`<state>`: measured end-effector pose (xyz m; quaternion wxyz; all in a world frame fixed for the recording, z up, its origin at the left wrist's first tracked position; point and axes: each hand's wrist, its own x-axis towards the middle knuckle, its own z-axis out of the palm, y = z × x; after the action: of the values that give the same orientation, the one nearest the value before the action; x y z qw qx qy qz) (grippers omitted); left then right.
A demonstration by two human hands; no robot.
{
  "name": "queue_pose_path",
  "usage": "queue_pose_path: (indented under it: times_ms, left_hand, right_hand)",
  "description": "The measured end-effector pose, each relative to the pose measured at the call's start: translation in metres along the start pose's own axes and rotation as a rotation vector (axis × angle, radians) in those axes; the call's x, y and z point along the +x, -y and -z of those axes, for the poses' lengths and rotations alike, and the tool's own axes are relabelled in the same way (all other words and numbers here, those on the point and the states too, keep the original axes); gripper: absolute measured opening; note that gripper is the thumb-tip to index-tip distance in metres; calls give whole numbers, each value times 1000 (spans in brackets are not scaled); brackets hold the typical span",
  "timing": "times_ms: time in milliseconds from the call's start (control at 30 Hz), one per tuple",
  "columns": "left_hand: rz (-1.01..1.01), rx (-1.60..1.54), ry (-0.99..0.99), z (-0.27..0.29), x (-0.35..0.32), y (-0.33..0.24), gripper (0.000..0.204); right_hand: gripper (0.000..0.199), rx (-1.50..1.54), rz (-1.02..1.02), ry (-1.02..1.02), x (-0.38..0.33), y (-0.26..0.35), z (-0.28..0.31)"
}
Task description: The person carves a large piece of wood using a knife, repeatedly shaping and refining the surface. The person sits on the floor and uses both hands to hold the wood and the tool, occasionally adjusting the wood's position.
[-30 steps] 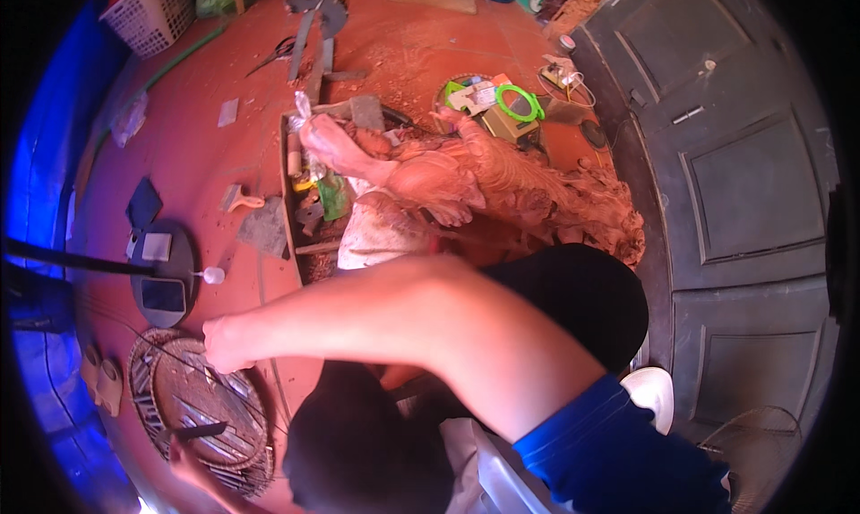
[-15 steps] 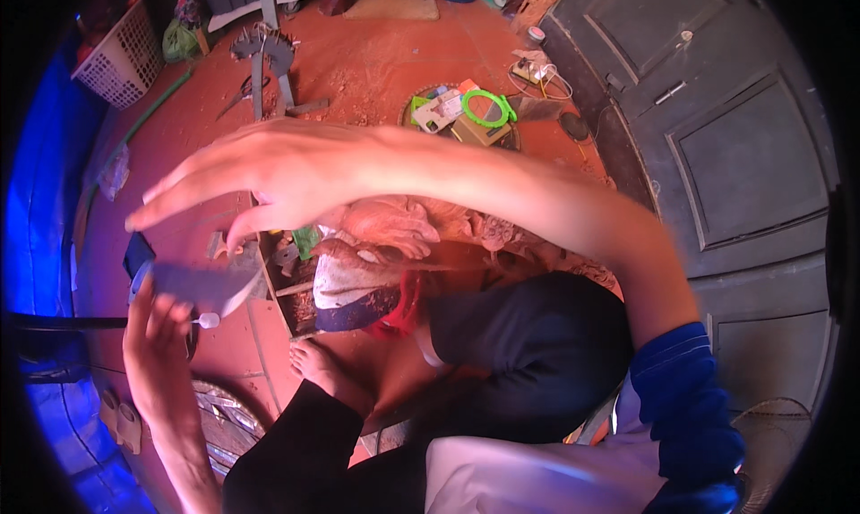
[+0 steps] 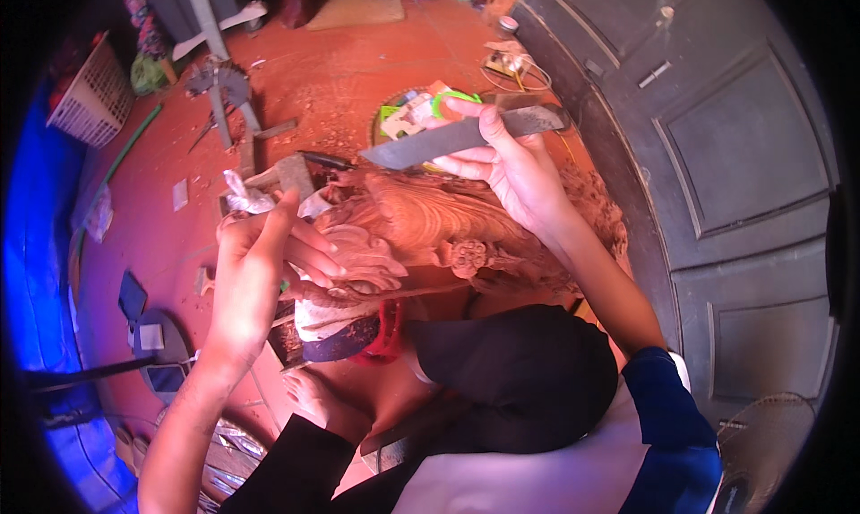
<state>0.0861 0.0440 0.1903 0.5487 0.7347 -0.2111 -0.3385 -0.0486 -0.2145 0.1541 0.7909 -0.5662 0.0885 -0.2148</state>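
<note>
My right hand [image 3: 528,178] holds a long, flat grey blade [image 3: 439,144] with a slanted tip pointing left and a rougher, brownish far end. The blade is above a reddish carved wood piece [image 3: 421,209] with flowing grooves and a flower shape. My left hand [image 3: 255,263] hovers over the carving's left end, fingers stretched and apart, with nothing seen in it. Below that hand, a white and dark cloth [image 3: 336,330] with a red part lies against the carving. A wooden box [image 3: 291,175] with odds and ends is partly hidden behind my left hand.
Behind the carving, a round tray [image 3: 374,138] holds small things and a green ring. A metal stand [image 3: 219,93] and wood chips lie on the tiled floor. A white basket [image 3: 92,97] stands far left; grey doors [image 3: 752,146] line the right. My bare foot [image 3: 322,402] is near the box.
The grey blade has passed from my left hand to my right, which has swung back rightward over the carving. My left hand has risen and moved right, its fingers opened.
</note>
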Motion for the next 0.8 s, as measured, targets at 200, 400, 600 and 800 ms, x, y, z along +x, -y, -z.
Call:
queue_pose_path:
  times_ms: [200, 400, 600, 800]
  left_hand:
    - [-117, 68, 16, -23, 37, 17, 46]
    - [-506, 486, 62, -47, 57, 0, 30]
    - [-542, 680, 338, -61, 82, 14, 32]
    - [-594, 741, 345, -66, 94, 37, 22]
  right_hand:
    - [35, 95, -135, -74, -20, -23, 27]
    - [21, -187, -113, 13, -24, -39, 35]
    - [13, -362, -34, 106, -23, -46, 27]
    - [15, -435, -9, 180, -13, -57, 32]
